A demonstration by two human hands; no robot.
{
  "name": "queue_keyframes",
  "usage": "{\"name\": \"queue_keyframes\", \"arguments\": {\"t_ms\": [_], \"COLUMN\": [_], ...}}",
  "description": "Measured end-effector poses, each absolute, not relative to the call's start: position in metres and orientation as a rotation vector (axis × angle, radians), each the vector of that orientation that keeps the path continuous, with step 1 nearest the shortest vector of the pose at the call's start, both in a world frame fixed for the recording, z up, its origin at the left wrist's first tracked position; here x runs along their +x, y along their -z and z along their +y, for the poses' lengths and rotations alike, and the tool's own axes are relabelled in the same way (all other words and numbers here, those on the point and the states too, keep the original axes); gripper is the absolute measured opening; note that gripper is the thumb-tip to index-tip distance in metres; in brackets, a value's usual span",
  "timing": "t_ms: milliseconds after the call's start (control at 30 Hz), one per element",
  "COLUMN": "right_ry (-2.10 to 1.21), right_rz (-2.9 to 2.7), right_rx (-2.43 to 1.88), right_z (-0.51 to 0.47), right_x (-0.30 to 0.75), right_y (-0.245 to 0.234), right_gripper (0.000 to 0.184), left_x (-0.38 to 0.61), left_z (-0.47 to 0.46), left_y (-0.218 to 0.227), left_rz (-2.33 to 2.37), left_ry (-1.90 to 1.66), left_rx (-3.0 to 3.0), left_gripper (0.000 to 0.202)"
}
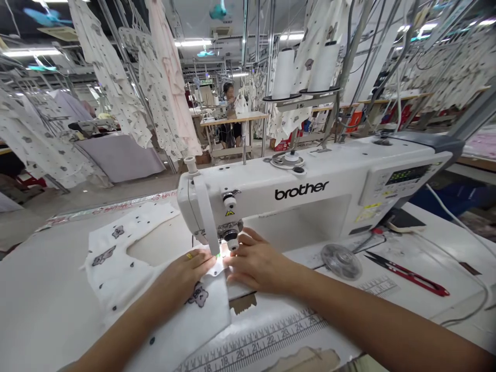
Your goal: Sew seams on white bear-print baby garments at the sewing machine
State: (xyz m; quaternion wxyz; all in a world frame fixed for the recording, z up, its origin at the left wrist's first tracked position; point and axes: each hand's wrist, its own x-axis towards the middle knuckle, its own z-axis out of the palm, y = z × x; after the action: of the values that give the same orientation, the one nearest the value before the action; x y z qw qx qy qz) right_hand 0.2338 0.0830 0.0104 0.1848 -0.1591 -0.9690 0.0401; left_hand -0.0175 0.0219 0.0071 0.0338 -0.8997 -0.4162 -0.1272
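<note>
A white fabric piece point(174, 323) printed with grey bears and dark dots lies on the sewing table, its edge under the needle area of a white sewing machine point(251, 188). My left hand point(194, 266), a yellow ring on one finger, rests flat on the fabric with fingers stretched toward the lit needle. To the right of the needle, my right hand point(261, 263) has its fingers bent and drawn together at the fabric's edge. The machine head partly hides the fingertips and the needle.
Red-handled thread snips point(411, 274) and a clear round bobbin case-like disc point(341, 262) lie to the right. A dark phone-like object point(406, 221) sits by the machine's base. A printed ruler point(263, 338) runs along the near edge. Printed garments point(112, 77) hang beyond; a person point(230, 113) sits behind.
</note>
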Motion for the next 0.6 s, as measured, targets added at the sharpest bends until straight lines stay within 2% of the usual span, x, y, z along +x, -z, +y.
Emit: {"name": "queue_keyframes", "arguments": {"t_ms": [267,467,600], "right_ry": [-0.149,-0.103,-0.115], "right_rz": [-2.783,-2.804,-2.774], "right_rx": [-0.376,-0.483,-0.475], "right_z": [0.078,0.079,0.082], "right_x": [0.234,0.232,0.231], "right_y": [-0.013,-0.013,-0.014], "right_gripper": [0.026,0.034,0.027], "left_x": [-0.017,-0.024,-0.028], "left_z": [0.006,0.018,0.027], "left_y": [-0.013,-0.002,0.000], "left_rz": [-1.177,-1.273,-1.393], "left_ry": [0.446,0.509,0.477], "left_rx": [-2.864,-2.793,-2.781], "left_gripper": [0.061,0.057,0.064]}}
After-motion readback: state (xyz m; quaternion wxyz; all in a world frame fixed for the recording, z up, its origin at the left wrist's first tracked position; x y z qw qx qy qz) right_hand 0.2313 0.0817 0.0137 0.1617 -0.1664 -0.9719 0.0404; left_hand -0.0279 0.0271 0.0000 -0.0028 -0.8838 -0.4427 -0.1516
